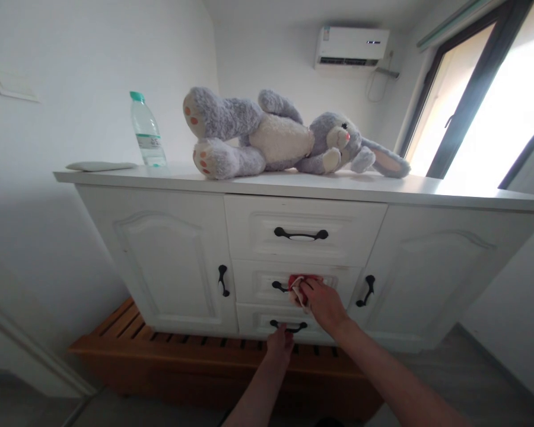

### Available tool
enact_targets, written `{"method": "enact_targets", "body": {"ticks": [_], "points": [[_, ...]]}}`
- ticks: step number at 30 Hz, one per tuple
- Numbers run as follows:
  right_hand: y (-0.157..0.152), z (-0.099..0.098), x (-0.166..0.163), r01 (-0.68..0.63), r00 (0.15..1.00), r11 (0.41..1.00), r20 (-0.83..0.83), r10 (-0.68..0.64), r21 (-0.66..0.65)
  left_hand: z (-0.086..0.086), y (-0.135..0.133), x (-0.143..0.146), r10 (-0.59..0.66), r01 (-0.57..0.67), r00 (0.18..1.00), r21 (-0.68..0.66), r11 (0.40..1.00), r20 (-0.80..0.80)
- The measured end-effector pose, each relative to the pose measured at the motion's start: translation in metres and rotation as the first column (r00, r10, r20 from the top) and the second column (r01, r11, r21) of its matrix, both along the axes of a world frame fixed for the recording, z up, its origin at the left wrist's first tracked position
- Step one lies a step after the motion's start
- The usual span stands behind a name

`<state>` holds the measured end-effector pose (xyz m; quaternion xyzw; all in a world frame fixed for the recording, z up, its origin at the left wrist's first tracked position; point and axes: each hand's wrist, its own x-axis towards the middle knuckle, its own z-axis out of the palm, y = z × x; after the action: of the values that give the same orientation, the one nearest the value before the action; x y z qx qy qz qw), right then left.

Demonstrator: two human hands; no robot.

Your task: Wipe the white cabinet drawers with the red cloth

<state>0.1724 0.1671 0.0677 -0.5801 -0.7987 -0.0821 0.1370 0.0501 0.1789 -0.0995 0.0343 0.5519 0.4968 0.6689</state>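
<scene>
White cabinet (173, 261) fills centre frame. I judge wiping goes best with the red cloth (299, 283) pressed flat along the middle drawer (258, 284), lower centre. Right hand (323, 302) is closed around the cloth against the drawer front. Left hand (279, 344) curls on the bottom drawer handle (288, 326).

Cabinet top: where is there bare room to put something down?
The cabinet top is bare right of the plush rabbit, toward the window. A small gap lies between the water bottle and the rabbit's feet. The left end is crowded by the bottle and a flat pad.
</scene>
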Motion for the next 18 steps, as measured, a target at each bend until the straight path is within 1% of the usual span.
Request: {"method": "enact_targets", "body": {"ticks": [2, 6, 9, 11, 14, 18], "points": [[0.000, 0.001, 0.000, -0.003, 1.000, 1.000, -0.012, 0.003, -0.004, -0.011, 0.006, 0.005, -0.002, 0.002, 1.000, -0.009, 1.000, 0.004], [0.000, 0.007, -0.002, -0.020, 0.999, 0.999, -0.039, 0.018, -0.046, -0.029, 0.016, 0.006, 0.039, -0.039, 0.999, 0.008, 0.999, 0.011], [0.001, 0.009, -0.002, -0.025, 0.998, 0.998, -0.054, 0.022, -0.064, -0.036, 0.020, 0.005, 0.053, -0.056, 0.998, 0.072, 0.996, 0.046], [0.002, 0.008, -0.002, -0.034, 0.998, 0.998, -0.048, 0.031, -0.060, -0.039, 0.017, 0.004, 0.054, -0.059, 0.997, 0.098, 0.993, 0.054], [0.005, 0.002, -0.001, -0.040, 0.998, 0.999, -0.045, 0.039, -0.028, -0.043, 0.001, 0.001, 0.053, -0.058, 0.997, 0.110, 0.992, 0.048], [0.006, -0.003, -0.002, -0.040, 0.996, 0.999, -0.077, 0.040, 0.014, -0.047, -0.042, -0.009, 0.048, -0.056, 0.997, 0.120, 0.991, 0.063]]}}
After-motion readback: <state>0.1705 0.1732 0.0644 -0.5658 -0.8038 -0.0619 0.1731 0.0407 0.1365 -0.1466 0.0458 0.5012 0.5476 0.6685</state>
